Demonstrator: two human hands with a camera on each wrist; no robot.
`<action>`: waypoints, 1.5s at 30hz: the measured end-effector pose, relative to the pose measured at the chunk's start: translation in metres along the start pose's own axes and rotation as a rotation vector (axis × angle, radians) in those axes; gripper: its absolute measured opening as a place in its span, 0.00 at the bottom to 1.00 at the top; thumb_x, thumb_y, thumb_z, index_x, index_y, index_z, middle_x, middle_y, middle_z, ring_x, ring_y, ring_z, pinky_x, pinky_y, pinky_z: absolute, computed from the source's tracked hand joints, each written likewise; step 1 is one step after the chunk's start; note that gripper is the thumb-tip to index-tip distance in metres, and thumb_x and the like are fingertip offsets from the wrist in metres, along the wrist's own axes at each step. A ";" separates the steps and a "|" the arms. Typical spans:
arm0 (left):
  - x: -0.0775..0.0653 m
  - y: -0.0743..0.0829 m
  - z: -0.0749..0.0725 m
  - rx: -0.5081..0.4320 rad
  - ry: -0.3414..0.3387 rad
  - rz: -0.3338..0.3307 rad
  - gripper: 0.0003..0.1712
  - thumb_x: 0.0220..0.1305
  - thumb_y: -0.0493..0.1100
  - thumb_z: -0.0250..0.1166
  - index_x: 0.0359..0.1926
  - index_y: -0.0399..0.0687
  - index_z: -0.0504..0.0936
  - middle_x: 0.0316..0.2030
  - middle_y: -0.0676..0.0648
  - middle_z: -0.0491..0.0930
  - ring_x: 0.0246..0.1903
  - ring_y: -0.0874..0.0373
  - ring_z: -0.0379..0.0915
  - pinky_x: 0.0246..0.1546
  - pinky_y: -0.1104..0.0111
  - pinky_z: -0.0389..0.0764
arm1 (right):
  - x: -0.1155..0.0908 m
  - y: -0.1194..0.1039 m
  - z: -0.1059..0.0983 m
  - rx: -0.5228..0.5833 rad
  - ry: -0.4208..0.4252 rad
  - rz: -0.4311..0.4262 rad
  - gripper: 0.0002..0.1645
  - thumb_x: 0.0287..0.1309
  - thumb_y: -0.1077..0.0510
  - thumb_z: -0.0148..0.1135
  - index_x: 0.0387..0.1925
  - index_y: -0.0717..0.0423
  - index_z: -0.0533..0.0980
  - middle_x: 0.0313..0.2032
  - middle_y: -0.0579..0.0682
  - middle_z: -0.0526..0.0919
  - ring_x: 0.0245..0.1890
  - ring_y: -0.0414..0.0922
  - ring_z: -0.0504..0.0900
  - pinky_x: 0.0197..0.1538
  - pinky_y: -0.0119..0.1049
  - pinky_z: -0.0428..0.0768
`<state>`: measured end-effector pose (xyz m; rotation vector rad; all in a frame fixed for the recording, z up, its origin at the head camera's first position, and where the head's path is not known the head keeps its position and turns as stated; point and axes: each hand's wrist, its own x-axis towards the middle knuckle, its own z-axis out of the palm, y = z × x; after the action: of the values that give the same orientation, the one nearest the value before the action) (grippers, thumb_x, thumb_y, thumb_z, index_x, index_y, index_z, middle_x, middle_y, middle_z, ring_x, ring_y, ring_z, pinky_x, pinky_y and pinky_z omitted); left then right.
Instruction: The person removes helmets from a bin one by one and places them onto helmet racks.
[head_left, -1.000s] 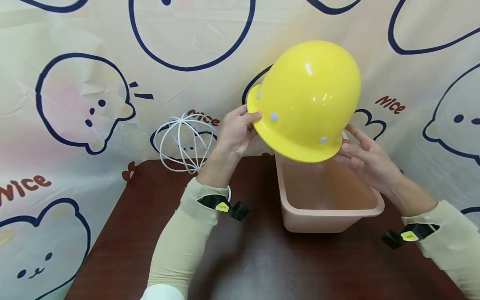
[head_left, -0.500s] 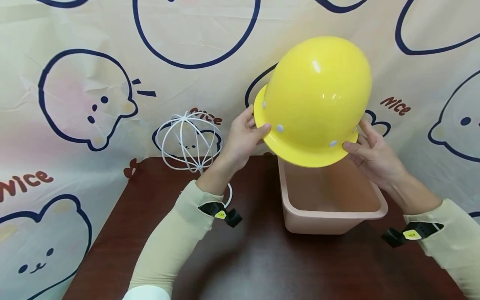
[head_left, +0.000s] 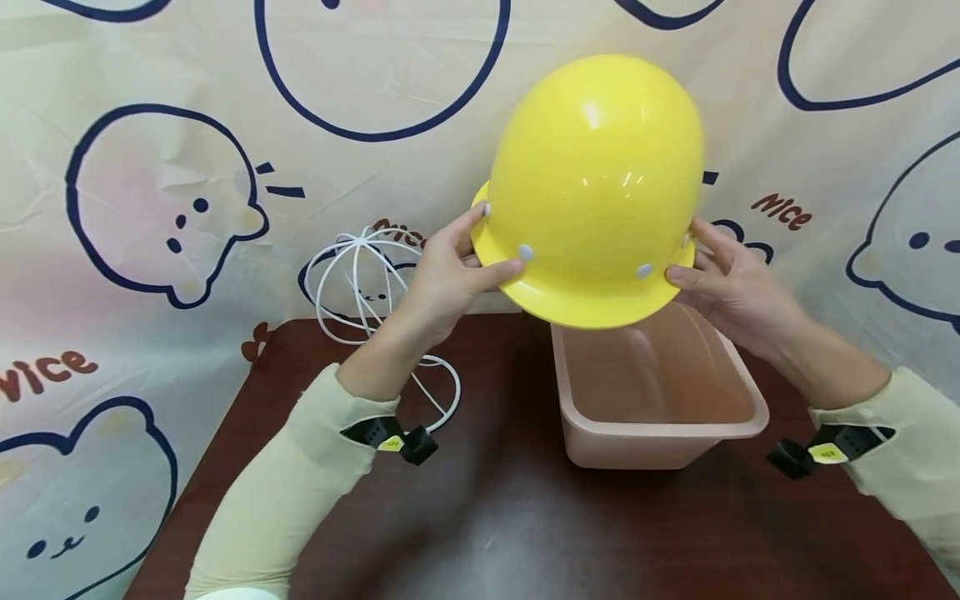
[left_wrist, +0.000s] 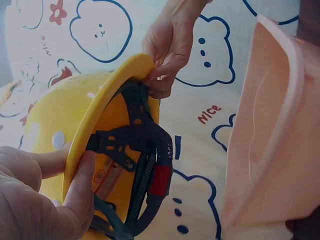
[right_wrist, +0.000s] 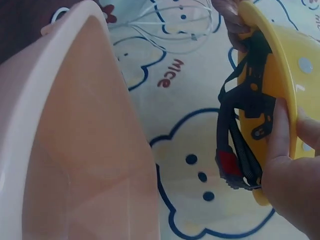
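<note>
A yellow hard hat (head_left: 592, 183) is held up above the table, dome upward and brim low toward me. My left hand (head_left: 446, 271) pinches its brim at the left side, thumb on the outer face. On the opposite side my right hand (head_left: 738, 287) grips the brim between thumb and fingers. Dark suspension straps (left_wrist: 135, 145) with a red patch show inside the hat in the left wrist view. Just below and behind the hat stands a pale pink bin (head_left: 660, 429), its mouth facing up and partly covered by the hat in the head view.
A white wire frame shaped like a globe, with a ring base (head_left: 453, 392), stands at the back left, partly behind my left forearm. The dark wooden table (head_left: 525, 525) meets a cartoon-printed cloth (head_left: 405, 183) at its back edge.
The hard hat has turned a little and risen slightly, ending somewhat further left. My left hand has shifted left with it, and the right thumb has come onto the brim's outer face.
</note>
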<state>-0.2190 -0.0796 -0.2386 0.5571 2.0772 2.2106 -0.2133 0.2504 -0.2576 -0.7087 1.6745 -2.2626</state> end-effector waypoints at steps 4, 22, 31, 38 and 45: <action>-0.010 0.007 -0.013 0.007 0.008 -0.016 0.49 0.62 0.30 0.71 0.79 0.47 0.58 0.62 0.39 0.76 0.55 0.46 0.82 0.49 0.60 0.86 | 0.010 0.005 0.011 0.023 -0.044 -0.006 0.45 0.71 0.75 0.49 0.81 0.46 0.51 0.64 0.54 0.76 0.57 0.47 0.83 0.58 0.39 0.81; -0.054 0.053 -0.090 0.126 0.143 -0.023 0.46 0.63 0.31 0.70 0.78 0.49 0.61 0.53 0.41 0.80 0.45 0.59 0.85 0.44 0.69 0.86 | 0.080 0.006 0.087 -0.072 -0.085 0.019 0.46 0.68 0.67 0.62 0.80 0.44 0.54 0.69 0.57 0.70 0.60 0.49 0.80 0.60 0.39 0.81; -0.074 0.049 -0.132 0.206 0.187 -0.016 0.44 0.63 0.32 0.71 0.77 0.47 0.63 0.47 0.50 0.85 0.40 0.60 0.87 0.40 0.72 0.86 | 0.106 0.026 0.125 -0.066 -0.056 0.071 0.46 0.70 0.72 0.55 0.81 0.47 0.50 0.67 0.58 0.71 0.60 0.51 0.80 0.59 0.44 0.82; -0.085 0.035 -0.164 0.173 0.154 -0.027 0.46 0.66 0.29 0.67 0.79 0.46 0.57 0.43 0.52 0.87 0.36 0.61 0.86 0.36 0.75 0.85 | 0.122 0.044 0.146 -0.080 -0.026 0.122 0.51 0.68 0.73 0.57 0.82 0.48 0.45 0.70 0.58 0.69 0.63 0.56 0.77 0.58 0.45 0.82; -0.096 0.021 -0.184 0.284 0.169 -0.072 0.44 0.67 0.32 0.67 0.79 0.55 0.59 0.36 0.52 0.87 0.22 0.58 0.76 0.13 0.69 0.71 | 0.128 0.065 0.159 -0.142 -0.020 0.162 0.53 0.67 0.71 0.61 0.82 0.45 0.46 0.65 0.58 0.75 0.60 0.54 0.81 0.57 0.44 0.83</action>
<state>-0.1796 -0.2845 -0.2442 0.3123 2.4753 2.0004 -0.2476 0.0392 -0.2520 -0.5990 1.8265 -2.0370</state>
